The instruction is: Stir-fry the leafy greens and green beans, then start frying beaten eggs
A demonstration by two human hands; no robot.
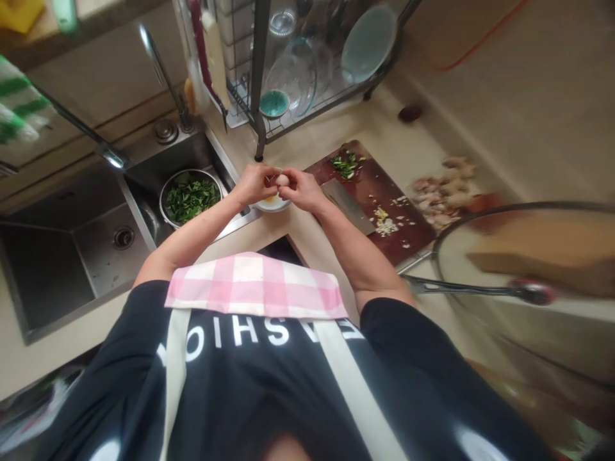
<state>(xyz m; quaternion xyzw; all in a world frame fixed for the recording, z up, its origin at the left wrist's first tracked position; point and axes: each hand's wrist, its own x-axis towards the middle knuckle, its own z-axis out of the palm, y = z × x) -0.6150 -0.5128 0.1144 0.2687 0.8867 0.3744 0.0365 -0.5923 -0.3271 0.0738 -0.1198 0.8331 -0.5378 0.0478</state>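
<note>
Both my hands meet over a small white bowl (273, 205) on the counter corner, beside the sink. Between their fingertips is an egg (282, 180), its pale brown shell facing up. My left hand (253, 184) grips it from one side, fingers curled and closed. From the other side my right hand (305, 191) pinches it, also closed. Something yellowish, like raw egg, shows in the bowl below; the hands hide most of the bowl. Whether the shell is cracked I cannot tell.
Left, a double sink (98, 256) holds a bowl of leafy greens (192, 200). Right, a cutting board (410, 234) carries a cleaver (346, 206), chopped garlic (385, 224) and chopped greens (346, 165). A dish rack (312, 121) stands behind; garlic and ginger (446, 189) lie farther right.
</note>
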